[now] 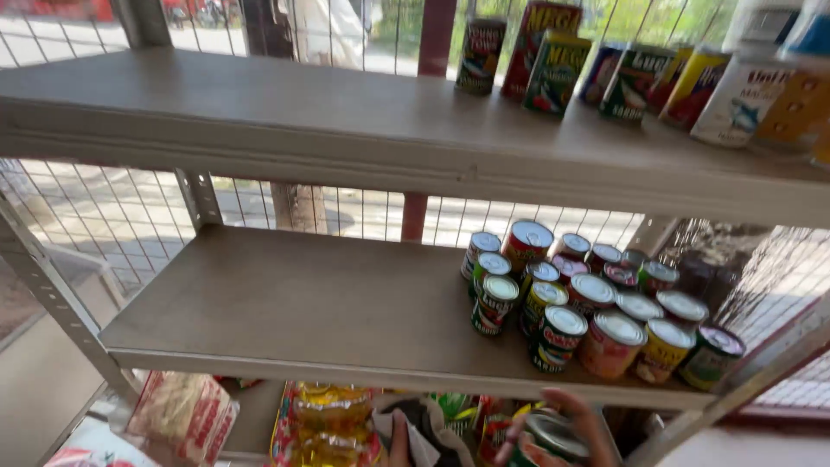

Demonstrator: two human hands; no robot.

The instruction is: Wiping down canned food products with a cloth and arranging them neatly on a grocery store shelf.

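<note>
Right hand: your right hand [562,428] is at the bottom edge, just below the middle shelf's front lip, fingers wrapped around a can [553,435].
Left hand: only a bit of your left hand [399,445] shows beside a white cloth [415,441]; you cannot tell whether it grips anything.
Can's position: low, under the shelf edge [389,374], below the cluster of cans [596,303].
Can's axis: its silver lid faces up toward you, so the long axis runs roughly upright, tilted slightly.
Why held so: probably to match the standing cans, all lids up, packed together at the shelf's right.
Top shelf: taller cans [553,69] stand along the back.
</note>
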